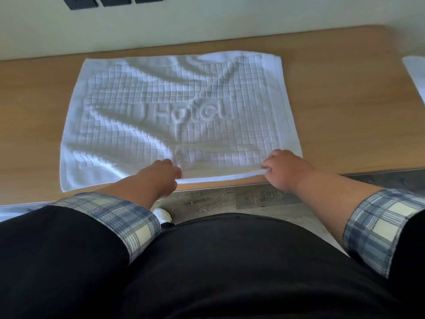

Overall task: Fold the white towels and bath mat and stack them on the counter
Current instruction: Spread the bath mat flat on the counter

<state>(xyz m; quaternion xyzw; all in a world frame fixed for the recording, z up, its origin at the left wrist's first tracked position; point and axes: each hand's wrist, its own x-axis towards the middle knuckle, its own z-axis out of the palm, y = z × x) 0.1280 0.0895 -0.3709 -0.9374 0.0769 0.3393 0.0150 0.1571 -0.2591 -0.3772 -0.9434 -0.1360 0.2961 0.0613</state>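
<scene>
Both hands [161,178] [282,169] pinch near edge; bath mat [179,116] long axis left-right.

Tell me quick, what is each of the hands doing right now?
Left hand: closed on the near edge of the bath mat.
Right hand: closed, pinching the same edge near its right corner.

a hotel room: "hotel" woven into the bath mat [179,116] on a wooden counter [345,100].

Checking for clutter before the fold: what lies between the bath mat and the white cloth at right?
Bare counter only, between bath mat and white cloth, in head view.
</scene>
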